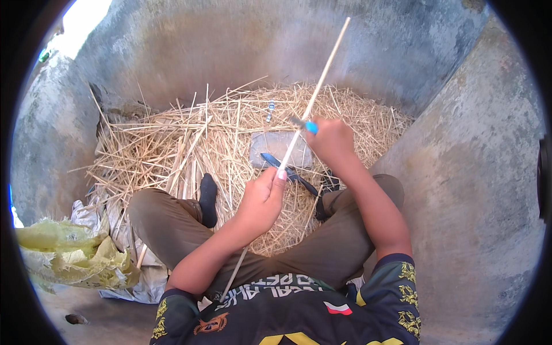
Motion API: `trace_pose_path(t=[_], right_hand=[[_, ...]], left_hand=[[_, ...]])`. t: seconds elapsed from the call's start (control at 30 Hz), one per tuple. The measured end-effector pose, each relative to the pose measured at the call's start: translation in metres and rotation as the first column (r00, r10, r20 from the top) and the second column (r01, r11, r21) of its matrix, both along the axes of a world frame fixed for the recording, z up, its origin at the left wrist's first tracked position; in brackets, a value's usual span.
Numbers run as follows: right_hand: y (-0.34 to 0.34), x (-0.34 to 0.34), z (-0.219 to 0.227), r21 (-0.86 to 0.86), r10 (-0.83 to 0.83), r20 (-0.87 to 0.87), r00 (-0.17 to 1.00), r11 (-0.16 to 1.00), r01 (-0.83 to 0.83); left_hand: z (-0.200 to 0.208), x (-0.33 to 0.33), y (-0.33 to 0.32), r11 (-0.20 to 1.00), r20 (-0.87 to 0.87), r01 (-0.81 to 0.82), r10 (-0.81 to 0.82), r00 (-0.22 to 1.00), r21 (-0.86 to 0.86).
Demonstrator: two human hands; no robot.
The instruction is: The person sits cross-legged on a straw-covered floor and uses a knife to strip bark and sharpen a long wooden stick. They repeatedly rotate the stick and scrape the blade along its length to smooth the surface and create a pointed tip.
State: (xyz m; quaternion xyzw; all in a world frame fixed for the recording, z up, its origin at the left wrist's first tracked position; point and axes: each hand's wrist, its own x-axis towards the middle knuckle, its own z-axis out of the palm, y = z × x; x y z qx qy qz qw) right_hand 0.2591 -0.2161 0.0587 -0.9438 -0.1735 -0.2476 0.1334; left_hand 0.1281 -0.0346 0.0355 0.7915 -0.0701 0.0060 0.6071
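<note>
**Head view: long stick gripped low, blue-handled knife at work on it**

Head view, looking down on crossed legs in brown trousers (322, 247), seated on a bed of straw (218, 138). Hemmed in tight: curved grey concrete wall (253, 52) wrapping the far side, a second rough, mottled slab (477, 190) close on the right, little room past the right elbow. More room on the left, where the straw thins out toward the wall.

Left hand (261, 201) closed in a fist around a long, thin pale stick (313, 98), fingers wrapped fully about it. Stick running on a slant, upper end rising toward the far wall, lower end passing down by the left forearm toward the lap. Smooth, straight, light wood, round in section as far as can be told.

Right hand (332, 141) curled shut on a small knife with a bright blue handle (309, 126), set right against the stick just above the left fist. Blade blurred, its edge hard to make out.

Flat grey stone (276, 145) lying on the straw just beyond the hands, a dark blade-shaped tool (287, 169) across its near edge. Dark sock (208, 198) poking from the straw by the left knee. Crumpled yellow-green sack (69, 259) and pale woven sheeting (115, 230) at the near left edge of the straw. Straw dry, golden, tangled, stalks pointing every way.
</note>
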Motion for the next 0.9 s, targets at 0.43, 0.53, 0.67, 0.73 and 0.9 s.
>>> trace_pose_path(t=[0.43, 0.53, 0.67, 0.73, 0.9], right_hand=[[0.017, 0.021, -0.007, -0.031, -0.007, 0.143, 0.99, 0.999, 0.011], [-0.007, 0.049, 0.019, 0.094, -0.381, -0.292, 0.877, 0.901, 0.423], [-0.104, 0.058, 0.069, 0.263, -0.573, -0.124, 0.81, 0.768, 0.584], [-0.117, 0.053, 0.074, 0.307, -0.538, -0.128, 0.833, 0.777, 0.549], [-0.053, 0.013, 0.055, 0.182, -0.306, -0.135, 0.942, 0.927, 0.327]], left_hand=[[0.005, -0.008, -0.002, 0.993, 0.036, -0.109, 0.108, 0.994, 0.044], [0.012, -0.023, -0.012, 0.987, -0.054, -0.057, 0.066, 0.996, 0.153], [0.008, -0.052, -0.035, 0.986, 0.083, 0.149, -0.156, 0.984, 0.08], [0.023, -0.048, -0.031, 0.982, 0.006, 0.181, -0.182, 0.983, 0.053], [0.031, -0.026, -0.013, 0.988, 0.087, 0.073, -0.085, 0.993, 0.136]])
